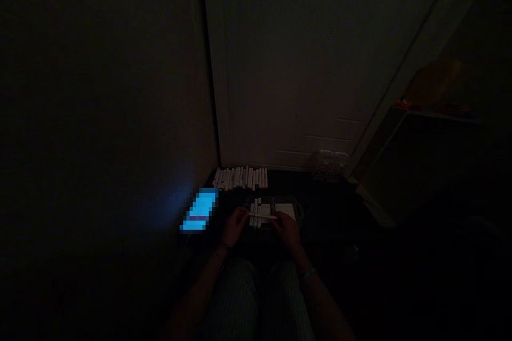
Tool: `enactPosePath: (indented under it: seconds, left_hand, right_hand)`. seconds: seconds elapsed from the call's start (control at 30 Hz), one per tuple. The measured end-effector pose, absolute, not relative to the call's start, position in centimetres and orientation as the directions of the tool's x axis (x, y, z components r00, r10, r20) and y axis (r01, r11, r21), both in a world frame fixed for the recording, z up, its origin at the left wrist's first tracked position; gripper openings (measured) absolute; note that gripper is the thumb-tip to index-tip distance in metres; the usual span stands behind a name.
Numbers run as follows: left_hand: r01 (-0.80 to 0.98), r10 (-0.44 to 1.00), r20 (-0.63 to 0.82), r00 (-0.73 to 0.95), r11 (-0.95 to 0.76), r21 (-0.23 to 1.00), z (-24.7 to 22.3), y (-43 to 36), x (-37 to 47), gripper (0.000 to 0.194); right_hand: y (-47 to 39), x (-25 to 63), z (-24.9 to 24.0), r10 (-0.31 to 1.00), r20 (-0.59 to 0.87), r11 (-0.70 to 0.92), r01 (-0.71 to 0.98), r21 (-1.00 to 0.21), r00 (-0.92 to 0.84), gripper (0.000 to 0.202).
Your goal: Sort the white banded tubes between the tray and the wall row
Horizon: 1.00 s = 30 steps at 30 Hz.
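One marker held level between two hands

We held a white marker [263,217] crosswise between our hands, over the near part of a clear case [301,213]. Our left hand [237,225] seemed to pinch one end with its fingertips, and our right hand [286,228] gripped the other; the light was too dim to show each finger.

Under the held marker, on the side by our left hand, three upright markers [256,206] lay side by side, pointing away from us. The bare pale floor of the case showed nearer our right hand. Beyond our left hand stretched a long row of markers [240,178], closely packed; outside that same hand, a glowing screen [200,212] gave the strongest light. Clear containers [330,165] stood past our right hand, well apart from it.

Handling it well, we judged, called for a light grip at both ends — smooth barrels like these probably roll if let go early. Turning the marker in line with its neighbours would have suited a neat fit, with our wrists kept high so as not to nudge the three below. In such gloom, touch seemed a safer guide than sight.
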State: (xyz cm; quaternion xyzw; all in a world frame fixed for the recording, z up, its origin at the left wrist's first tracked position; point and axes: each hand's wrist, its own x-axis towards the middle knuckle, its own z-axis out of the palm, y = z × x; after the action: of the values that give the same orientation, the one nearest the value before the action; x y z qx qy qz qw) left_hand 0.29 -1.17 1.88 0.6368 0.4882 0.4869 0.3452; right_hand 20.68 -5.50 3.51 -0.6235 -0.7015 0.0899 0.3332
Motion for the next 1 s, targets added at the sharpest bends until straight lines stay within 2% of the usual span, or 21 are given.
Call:
enactPosePath:
  seconds: [1.0]
  left_hand:
    - [0.306,0.961,0.262,0.086,-0.276,0.911,1.36,-1.09,0.08,0.031]
  right_hand:
    - [-5.37,20.57,3.31,0.925,0.38,0.209,0.839,-0.502,-0.003,0.035]
